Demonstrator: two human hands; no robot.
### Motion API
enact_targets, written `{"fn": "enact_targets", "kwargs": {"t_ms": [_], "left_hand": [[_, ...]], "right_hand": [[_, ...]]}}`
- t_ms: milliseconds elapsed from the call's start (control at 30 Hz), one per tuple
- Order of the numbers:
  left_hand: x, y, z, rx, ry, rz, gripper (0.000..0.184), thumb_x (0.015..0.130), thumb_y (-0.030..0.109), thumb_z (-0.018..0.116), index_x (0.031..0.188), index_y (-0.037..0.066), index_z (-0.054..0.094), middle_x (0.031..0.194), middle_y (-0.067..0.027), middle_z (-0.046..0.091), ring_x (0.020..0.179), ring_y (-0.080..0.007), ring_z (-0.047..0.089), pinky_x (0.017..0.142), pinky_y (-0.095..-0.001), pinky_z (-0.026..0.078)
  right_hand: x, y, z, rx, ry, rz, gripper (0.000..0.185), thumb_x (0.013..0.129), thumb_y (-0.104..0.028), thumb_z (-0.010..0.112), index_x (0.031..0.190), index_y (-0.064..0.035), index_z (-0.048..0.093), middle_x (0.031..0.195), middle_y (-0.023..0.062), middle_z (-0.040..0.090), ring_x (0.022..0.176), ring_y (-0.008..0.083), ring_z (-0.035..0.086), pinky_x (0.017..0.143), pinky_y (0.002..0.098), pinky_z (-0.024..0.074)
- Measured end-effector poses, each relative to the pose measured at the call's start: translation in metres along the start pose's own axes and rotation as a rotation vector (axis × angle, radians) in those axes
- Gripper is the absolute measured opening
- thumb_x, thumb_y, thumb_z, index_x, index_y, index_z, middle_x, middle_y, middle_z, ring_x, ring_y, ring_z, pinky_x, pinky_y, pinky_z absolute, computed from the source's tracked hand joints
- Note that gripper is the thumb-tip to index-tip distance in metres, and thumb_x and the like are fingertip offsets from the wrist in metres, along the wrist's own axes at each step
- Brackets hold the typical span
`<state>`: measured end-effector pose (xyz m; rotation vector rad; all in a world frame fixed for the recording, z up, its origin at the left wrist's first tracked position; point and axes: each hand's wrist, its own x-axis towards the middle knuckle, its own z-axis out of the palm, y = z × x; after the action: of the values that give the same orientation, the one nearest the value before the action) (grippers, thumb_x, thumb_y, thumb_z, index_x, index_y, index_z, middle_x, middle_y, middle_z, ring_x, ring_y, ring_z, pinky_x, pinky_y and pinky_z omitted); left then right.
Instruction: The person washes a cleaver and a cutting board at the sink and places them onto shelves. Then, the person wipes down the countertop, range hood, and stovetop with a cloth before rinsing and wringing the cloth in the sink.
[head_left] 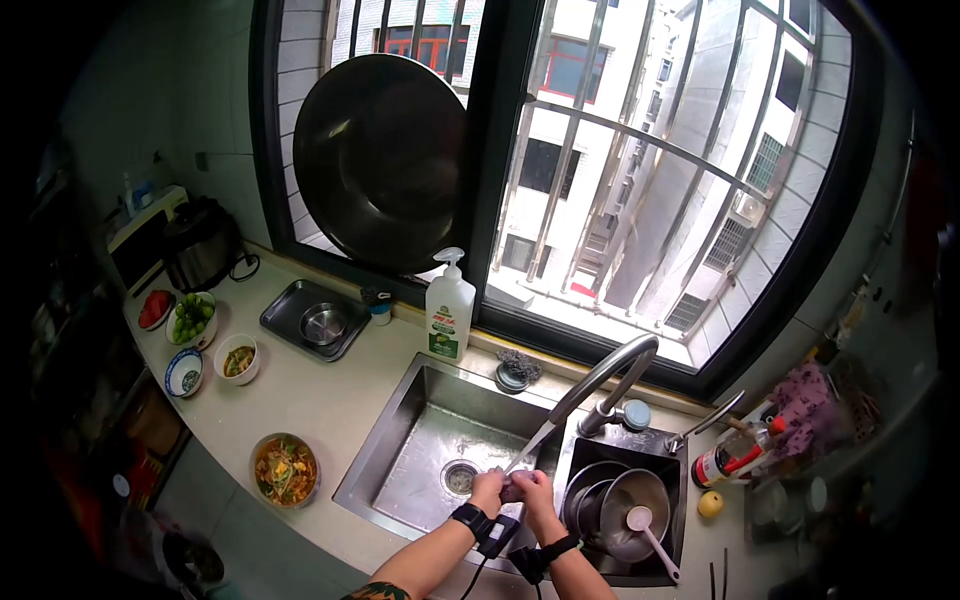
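Over the left basin of the steel sink (415,455), my left hand (487,492) and my right hand (538,494) are closed around a small, dark purplish-red item (513,489). My fingers cover much of it, so its kind cannot be made out. Water from the curved tap (598,377) runs down onto it from above. The drain (460,478) lies just left of my left hand. Both wrists wear black straps, with a small device and cable between them.
In the right basin sit stacked pans and a metal bowl (652,487) with a pink ladle (655,545). Behind the sink stand a pump bottle (449,310) and a steel scourer (520,366). On the left counter are a noodle bowl (285,470), smaller food bowls and a metal tray (290,310).
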<state>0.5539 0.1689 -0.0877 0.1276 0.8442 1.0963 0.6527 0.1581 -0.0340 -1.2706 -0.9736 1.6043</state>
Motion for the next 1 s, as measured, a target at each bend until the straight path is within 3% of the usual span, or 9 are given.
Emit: {"fn": "enact_targets", "kwargs": {"t_ms": [67, 133, 200, 233, 333, 533, 633, 833, 1000], "left_hand": [[-0.023, 0.007, 0.031, 0.256, 0.292, 0.203, 0.026, 0.086, 0.022, 0.046, 0.091, -0.002, 0.052, 0.08, -0.011, 0.058, 0.064, -0.0212, 0.059, 0.062, -0.0305, 0.051], [-0.034, 0.012, 0.035, 0.206, 0.159, 0.17, 0.027, 0.086, 0.027, 0.048, 0.095, 0.001, 0.052, 0.082, -0.0094, 0.058, 0.065, -0.0203, 0.059, 0.059, -0.0327, 0.05], [-0.073, 0.032, 0.06, 0.198, 0.216, -0.082, 0.03, 0.083, 0.03, 0.052, 0.097, 0.003, 0.052, 0.088, -0.0075, 0.057, 0.071, -0.0168, 0.059, 0.054, -0.0301, 0.049], [-0.075, 0.035, 0.056, 0.205, 0.074, -0.161, 0.038, 0.082, 0.04, 0.054, 0.102, 0.008, 0.051, 0.094, -0.005, 0.056, 0.076, -0.016, 0.058, 0.058, -0.0314, 0.051], [-0.061, 0.028, 0.034, 0.197, -0.167, -0.214, 0.035, 0.083, 0.039, 0.053, 0.102, 0.009, 0.051, 0.096, -0.0081, 0.057, 0.083, -0.02, 0.059, 0.069, -0.0372, 0.052], [-0.056, 0.027, 0.005, 0.066, -0.375, -0.405, 0.018, 0.082, 0.021, 0.057, 0.094, 0.008, 0.051, 0.085, -0.005, 0.056, 0.072, -0.0166, 0.056, 0.056, -0.0226, 0.049], [-0.07, 0.035, 0.013, 0.253, -0.296, -0.418, 0.012, 0.081, 0.015, 0.059, 0.085, 0.009, 0.05, 0.076, -0.0023, 0.052, 0.058, -0.0089, 0.048, 0.042, -0.0151, 0.035], [-0.06, 0.024, 0.003, 0.518, -0.34, -0.409, 0.015, 0.071, 0.014, 0.06, 0.065, 0.014, 0.047, 0.053, 0.0044, 0.043, 0.038, -0.0047, 0.036, 0.031, -0.0174, 0.019], [-0.068, 0.015, 0.015, 0.726, -0.228, -0.212, 0.014, 0.069, 0.015, 0.059, 0.063, 0.013, 0.047, 0.05, 0.0022, 0.044, 0.038, -0.0078, 0.039, 0.032, -0.0207, 0.023]], "right_hand": [[0.008, 0.012, -0.002, 0.083, 0.184, -0.039, 0.017, 0.078, -0.016, 0.058, 0.088, -0.0026, 0.052, 0.078, 0.0064, 0.057, 0.068, 0.0144, 0.056, 0.061, 0.0265, 0.0457], [0.007, 0.008, -0.002, 0.159, 0.184, 0.011, 0.017, 0.081, -0.019, 0.056, 0.087, -0.0026, 0.053, 0.077, 0.0047, 0.057, 0.067, 0.0126, 0.055, 0.061, 0.0261, 0.045], [-0.001, -0.007, 0.001, 0.443, -0.025, 0.179, 0.018, 0.083, -0.02, 0.053, 0.091, -0.0042, 0.051, 0.078, 0.006, 0.056, 0.068, 0.0139, 0.055, 0.062, 0.0277, 0.0464], [0.005, -0.003, -0.004, 0.396, -0.064, 0.261, 0.02, 0.085, -0.02, 0.049, 0.099, -0.0053, 0.049, 0.091, 0.0118, 0.058, 0.081, 0.0215, 0.059, 0.073, 0.0343, 0.0495], [-0.002, -0.015, 0.0, 0.327, -0.161, 0.154, 0.018, 0.085, -0.014, 0.046, 0.099, -0.0028, 0.049, 0.101, 0.0159, 0.057, 0.09, 0.0264, 0.058, 0.078, 0.0365, 0.0481], [-0.01, -0.03, -0.003, 0.268, -0.424, 0.033, 0.046, 0.074, 0.006, 0.049, 0.119, 0.0025, 0.041, 0.116, 0.0182, 0.049, 0.098, 0.0263, 0.054, 0.085, 0.035, 0.045], [-0.018, -0.037, 0.0, 0.188, -0.431, 0.089, 0.042, 0.077, 0.005, 0.048, 0.119, 0.0018, 0.043, 0.104, 0.0142, 0.055, 0.088, 0.0198, 0.056, 0.076, 0.0289, 0.0471], [-0.007, -0.016, 0.002, -0.008, -0.392, 0.056, 0.036, 0.082, 0.0, 0.046, 0.119, -0.0026, 0.046, 0.08, 0.0023, 0.054, 0.069, 0.0086, 0.05, 0.062, 0.0193, 0.0424], [0.001, 0.003, 0.008, -0.137, -0.278, -0.021, 0.032, 0.084, -0.003, 0.044, 0.116, -0.004, 0.049, 0.068, -0.0019, 0.05, 0.059, 0.0044, 0.044, 0.052, 0.0163, 0.036]]}}
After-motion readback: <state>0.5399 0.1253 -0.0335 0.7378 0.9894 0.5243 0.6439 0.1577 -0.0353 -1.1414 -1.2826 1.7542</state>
